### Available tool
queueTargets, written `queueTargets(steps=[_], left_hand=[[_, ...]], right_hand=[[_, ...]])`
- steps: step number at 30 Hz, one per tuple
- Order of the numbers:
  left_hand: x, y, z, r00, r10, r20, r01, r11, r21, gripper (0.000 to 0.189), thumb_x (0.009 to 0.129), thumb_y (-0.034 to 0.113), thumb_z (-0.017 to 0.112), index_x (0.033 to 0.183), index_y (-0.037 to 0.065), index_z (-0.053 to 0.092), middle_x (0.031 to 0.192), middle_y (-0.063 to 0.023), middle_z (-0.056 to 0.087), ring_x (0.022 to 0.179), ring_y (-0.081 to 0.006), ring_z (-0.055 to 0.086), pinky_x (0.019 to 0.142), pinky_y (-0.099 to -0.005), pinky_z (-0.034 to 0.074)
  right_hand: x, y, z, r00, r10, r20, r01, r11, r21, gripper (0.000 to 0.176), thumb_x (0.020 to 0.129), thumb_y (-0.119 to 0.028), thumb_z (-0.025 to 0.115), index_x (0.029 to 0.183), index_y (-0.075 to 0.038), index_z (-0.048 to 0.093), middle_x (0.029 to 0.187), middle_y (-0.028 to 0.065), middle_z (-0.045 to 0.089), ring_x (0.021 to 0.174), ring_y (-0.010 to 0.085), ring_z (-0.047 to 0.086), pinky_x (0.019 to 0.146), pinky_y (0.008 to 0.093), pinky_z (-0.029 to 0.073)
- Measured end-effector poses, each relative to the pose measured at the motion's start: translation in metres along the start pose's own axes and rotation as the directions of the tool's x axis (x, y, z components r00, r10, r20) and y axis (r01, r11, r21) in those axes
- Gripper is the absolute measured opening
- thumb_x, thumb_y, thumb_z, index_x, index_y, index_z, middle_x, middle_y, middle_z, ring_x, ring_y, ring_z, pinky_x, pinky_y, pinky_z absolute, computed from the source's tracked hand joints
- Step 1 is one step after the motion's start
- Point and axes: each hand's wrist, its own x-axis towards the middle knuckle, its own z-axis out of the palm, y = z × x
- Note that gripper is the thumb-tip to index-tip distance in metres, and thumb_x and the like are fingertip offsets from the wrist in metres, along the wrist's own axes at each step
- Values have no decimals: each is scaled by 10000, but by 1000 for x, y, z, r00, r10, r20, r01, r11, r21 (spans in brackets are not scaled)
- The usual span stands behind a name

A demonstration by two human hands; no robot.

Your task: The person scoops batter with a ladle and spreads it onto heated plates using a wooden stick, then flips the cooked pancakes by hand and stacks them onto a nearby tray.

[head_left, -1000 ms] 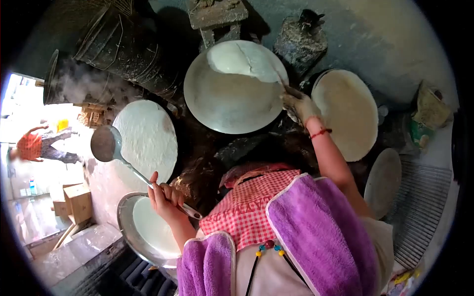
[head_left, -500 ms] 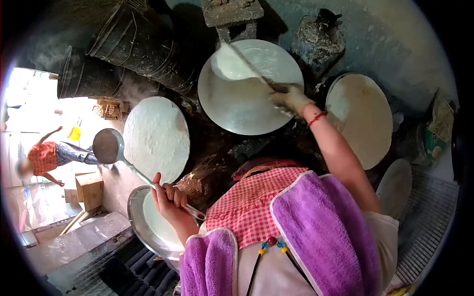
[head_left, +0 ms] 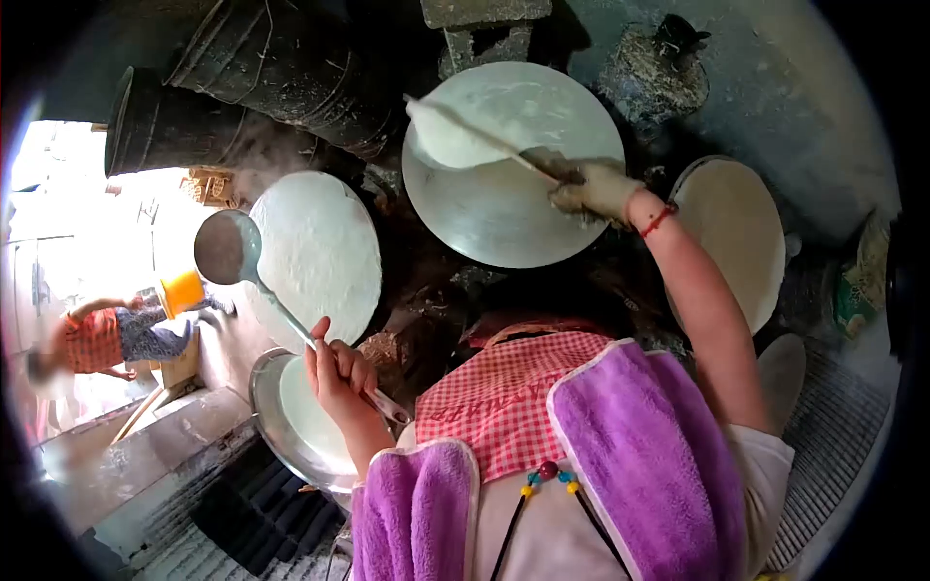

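Note:
My left hand (head_left: 341, 380) is closed around the handle of a grey ladle (head_left: 229, 248), its bowl raised to the left. Below that hand stands a metal basin (head_left: 265, 418) of white batter (head_left: 308, 418). Gloved, my right hand (head_left: 595, 191) grips a thin wooden spreader (head_left: 492, 141) that reaches over a round griddle (head_left: 504, 230). Wet batter (head_left: 533, 102) covers the griddle's far part; its near part looks bare metal. The spreader's tip is at the left rim, along the edge of the batter.
Round surfaces coated in white stand at left (head_left: 315, 257) and right (head_left: 736, 247). Dark barrels (head_left: 281, 73) lean at the upper left, with steam nearby. A stool (head_left: 484, 14) stands behind the griddle. In the background, a person (head_left: 97, 339) is near a yellow bucket (head_left: 180, 292).
The spreader's tip has swept left across the batter to the griddle's rim. My left hand still holds the ladle aloft. The view has shifted slightly, and the background person's pose differs.

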Motion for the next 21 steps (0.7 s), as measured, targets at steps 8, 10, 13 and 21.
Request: queueTargets(steps=[8, 10, 13, 21], left_hand=[[25, 0, 1, 996, -84, 25, 82, 994, 73, 301, 1002, 192, 372, 1214, 13, 486, 544, 45, 254, 362, -48, 210, 315, -221, 209], [30, -4, 6, 992, -112, 52, 106, 990, 95, 312, 999, 190, 376, 1237, 15, 476, 553, 38, 286, 365, -51, 235, 324, -219, 229], [42, -12, 11, 995, -87, -41, 96, 872, 480, 416, 960, 118, 446, 1371, 63, 410, 705, 20, 442, 481, -43, 342, 434, -185, 296], [58, -46, 26, 880, 79, 468, -475, 179, 862, 551, 855, 7, 527, 1383, 124, 422, 900, -148, 529, 811, -293, 536, 753, -357, 450]], right_hand=[[-9, 41, -68, 964, -103, -244, 146, 976, 163, 440, 860, -90, 587, 1295, -81, 525, 1087, 31, 632, 691, 42, 523, 610, 201, 445], [15, 18, -37, 946, -59, -318, 85, 994, 66, 405, 831, -73, 615, 1232, -44, 570, 914, 10, 646, 656, 59, 532, 580, 229, 447], [3, 5, -10, 986, -54, -159, 41, 995, -87, 442, 788, -48, 679, 1216, -24, 571, 882, 41, 638, 701, 83, 577, 612, 261, 484], [-11, 62, -20, 941, -47, -336, 146, 950, 275, 378, 819, -89, 629, 1193, -45, 593, 827, 50, 643, 602, 85, 578, 510, 246, 469]])
